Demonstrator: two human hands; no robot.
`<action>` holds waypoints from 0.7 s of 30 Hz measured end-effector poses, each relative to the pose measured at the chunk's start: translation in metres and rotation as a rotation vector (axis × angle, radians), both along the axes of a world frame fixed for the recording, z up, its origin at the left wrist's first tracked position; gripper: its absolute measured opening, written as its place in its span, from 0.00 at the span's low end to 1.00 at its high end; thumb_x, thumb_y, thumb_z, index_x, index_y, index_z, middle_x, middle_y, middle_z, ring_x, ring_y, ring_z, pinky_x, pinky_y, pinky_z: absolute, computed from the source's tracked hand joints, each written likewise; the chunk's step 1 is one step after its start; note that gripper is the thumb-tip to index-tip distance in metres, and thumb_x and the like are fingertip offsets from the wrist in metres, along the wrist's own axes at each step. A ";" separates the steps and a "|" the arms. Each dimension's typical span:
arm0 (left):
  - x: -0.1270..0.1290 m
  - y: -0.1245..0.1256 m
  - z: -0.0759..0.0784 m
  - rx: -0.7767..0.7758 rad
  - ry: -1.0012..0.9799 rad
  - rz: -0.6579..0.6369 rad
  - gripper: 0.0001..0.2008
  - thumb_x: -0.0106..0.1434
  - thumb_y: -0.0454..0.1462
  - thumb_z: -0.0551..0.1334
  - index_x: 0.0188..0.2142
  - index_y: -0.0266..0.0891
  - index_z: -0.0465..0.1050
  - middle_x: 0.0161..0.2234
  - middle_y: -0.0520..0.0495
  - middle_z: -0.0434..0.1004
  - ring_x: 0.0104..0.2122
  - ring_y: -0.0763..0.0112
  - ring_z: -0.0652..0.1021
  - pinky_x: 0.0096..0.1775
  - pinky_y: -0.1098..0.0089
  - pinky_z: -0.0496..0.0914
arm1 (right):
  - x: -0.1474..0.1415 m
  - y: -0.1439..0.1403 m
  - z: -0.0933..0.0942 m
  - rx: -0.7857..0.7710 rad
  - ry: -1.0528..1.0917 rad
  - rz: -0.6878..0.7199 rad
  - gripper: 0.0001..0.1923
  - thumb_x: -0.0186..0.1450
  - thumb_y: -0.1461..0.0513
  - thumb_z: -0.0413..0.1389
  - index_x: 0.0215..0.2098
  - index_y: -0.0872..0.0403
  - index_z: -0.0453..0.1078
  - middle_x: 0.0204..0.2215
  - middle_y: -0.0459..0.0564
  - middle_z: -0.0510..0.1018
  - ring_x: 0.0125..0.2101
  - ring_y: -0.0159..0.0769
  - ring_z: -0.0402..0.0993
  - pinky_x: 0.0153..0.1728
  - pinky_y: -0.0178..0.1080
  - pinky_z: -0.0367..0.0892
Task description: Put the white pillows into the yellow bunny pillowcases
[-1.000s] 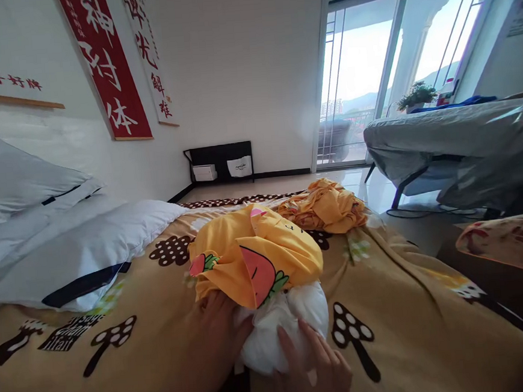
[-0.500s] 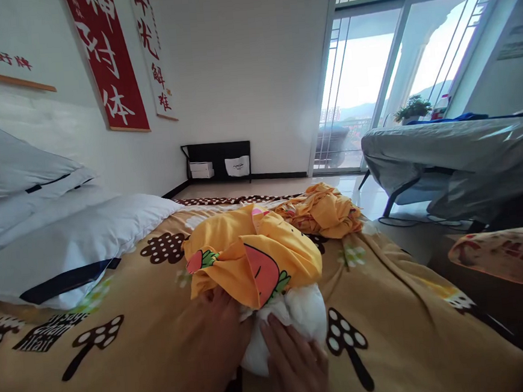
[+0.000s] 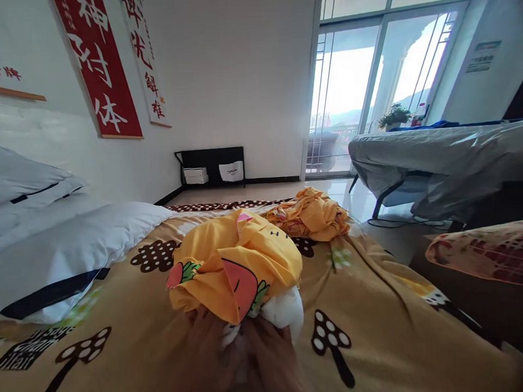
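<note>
A yellow pillowcase (image 3: pixel 192 237) printed with pink and green fruit shapes is bunched over a white pillow (image 3: pixel 285 309). The pillow pokes out at the near right side. My left hand (image 3: pixel 205 348) grips the near edge of the pillowcase, its fingertips partly hidden under the cloth. Beside it, my right hand (image 3: pixel 271 349) has bent fingers closed on the white pillow, just below the pillowcase edge. Its fingertips are partly out of sight.
A brown bedspread (image 3: pixel 133 351) with mushroom prints lies beneath. Crumpled yellow cloth (image 3: pixel 317 213) rests behind the pillowcase. White pillows (image 3: pixel 75 247) are at left. A plastic-covered table (image 3: pixel 420 141) stands at right, and a low black shelf (image 3: pixel 211 157) is by the wall.
Both hands and the pillowcase appear further left and slightly lower, as the view has shifted. My right hand has moved up to the pillowcase edge, and its fingers have curled in, covering more of the pillow.
</note>
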State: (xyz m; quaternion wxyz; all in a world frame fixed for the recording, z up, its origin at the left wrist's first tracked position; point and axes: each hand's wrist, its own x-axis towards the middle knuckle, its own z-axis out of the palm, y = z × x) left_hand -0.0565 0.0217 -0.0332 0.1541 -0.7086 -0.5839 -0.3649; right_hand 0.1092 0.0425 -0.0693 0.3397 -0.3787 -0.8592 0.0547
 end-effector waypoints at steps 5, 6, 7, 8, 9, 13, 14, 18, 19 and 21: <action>0.002 -0.012 0.006 -0.032 0.005 -0.024 0.10 0.55 0.42 0.59 0.35 0.48 0.76 0.37 0.48 0.78 0.41 0.57 0.76 0.35 0.58 0.73 | -0.014 -0.002 -0.008 -0.052 0.083 -0.109 0.27 0.55 0.67 0.50 0.53 0.48 0.67 0.50 0.47 0.75 0.50 0.42 0.68 0.49 0.41 0.57; 0.003 -0.013 0.008 -0.038 0.003 -0.022 0.09 0.57 0.42 0.57 0.34 0.49 0.76 0.37 0.49 0.78 0.40 0.58 0.76 0.34 0.58 0.72 | -0.015 -0.003 -0.012 -0.029 0.106 -0.124 0.26 0.55 0.67 0.51 0.52 0.48 0.68 0.49 0.47 0.76 0.50 0.42 0.68 0.49 0.41 0.57; 0.004 -0.014 0.010 -0.043 0.001 -0.020 0.10 0.59 0.42 0.55 0.32 0.49 0.76 0.37 0.50 0.78 0.40 0.59 0.77 0.33 0.58 0.71 | -0.016 -0.003 -0.018 0.000 0.113 -0.126 0.27 0.55 0.67 0.51 0.53 0.48 0.68 0.48 0.47 0.77 0.50 0.42 0.69 0.49 0.41 0.57; 0.005 -0.015 0.011 -0.045 0.000 -0.016 0.10 0.60 0.42 0.54 0.31 0.50 0.75 0.36 0.51 0.78 0.41 0.59 0.76 0.33 0.58 0.71 | -0.015 -0.003 -0.024 0.037 0.107 -0.120 0.28 0.55 0.67 0.50 0.54 0.49 0.67 0.49 0.47 0.76 0.50 0.42 0.68 0.49 0.41 0.57; 0.006 -0.016 0.013 -0.046 -0.003 -0.012 0.11 0.61 0.42 0.54 0.31 0.50 0.75 0.36 0.51 0.78 0.41 0.59 0.76 0.33 0.58 0.71 | -0.014 -0.003 -0.030 0.090 0.098 -0.106 0.30 0.55 0.67 0.49 0.57 0.49 0.64 0.50 0.48 0.76 0.51 0.41 0.68 0.48 0.40 0.57; 0.006 -0.016 0.015 -0.030 -0.028 0.003 0.06 0.59 0.42 0.60 0.34 0.47 0.75 0.38 0.49 0.77 0.42 0.59 0.76 0.36 0.58 0.71 | 0.005 -0.006 -0.049 0.459 0.140 -0.069 0.27 0.62 0.68 0.44 0.59 0.49 0.63 0.50 0.47 0.76 0.48 0.35 0.72 0.46 0.37 0.60; 0.007 -0.016 0.015 -0.024 -0.037 0.004 0.07 0.58 0.42 0.62 0.36 0.46 0.75 0.39 0.47 0.77 0.42 0.60 0.75 0.38 0.58 0.71 | 0.012 -0.007 -0.050 0.562 0.185 -0.066 0.25 0.64 0.68 0.42 0.56 0.48 0.66 0.47 0.46 0.78 0.46 0.34 0.73 0.45 0.37 0.61; 0.008 -0.011 0.012 -0.002 -0.073 -0.005 0.11 0.63 0.43 0.59 0.42 0.42 0.73 0.40 0.45 0.76 0.42 0.63 0.74 0.42 0.57 0.72 | 0.047 -0.012 -0.037 0.786 0.222 -0.108 0.22 0.65 0.67 0.45 0.54 0.47 0.69 0.40 0.45 0.81 0.43 0.36 0.76 0.44 0.37 0.65; 0.008 -0.010 0.011 0.004 -0.081 -0.008 0.10 0.65 0.43 0.58 0.43 0.43 0.73 0.41 0.45 0.75 0.43 0.63 0.74 0.43 0.57 0.71 | 0.053 -0.013 -0.029 0.786 0.201 -0.170 0.23 0.64 0.67 0.46 0.55 0.48 0.67 0.41 0.47 0.81 0.45 0.38 0.76 0.45 0.38 0.65; 0.009 -0.009 0.008 0.015 -0.097 -0.013 0.11 0.66 0.43 0.57 0.45 0.43 0.71 0.44 0.44 0.74 0.44 0.65 0.74 0.44 0.58 0.71 | 0.059 -0.013 -0.011 0.728 0.130 -0.250 0.26 0.62 0.68 0.48 0.58 0.51 0.65 0.45 0.49 0.79 0.48 0.39 0.74 0.47 0.39 0.64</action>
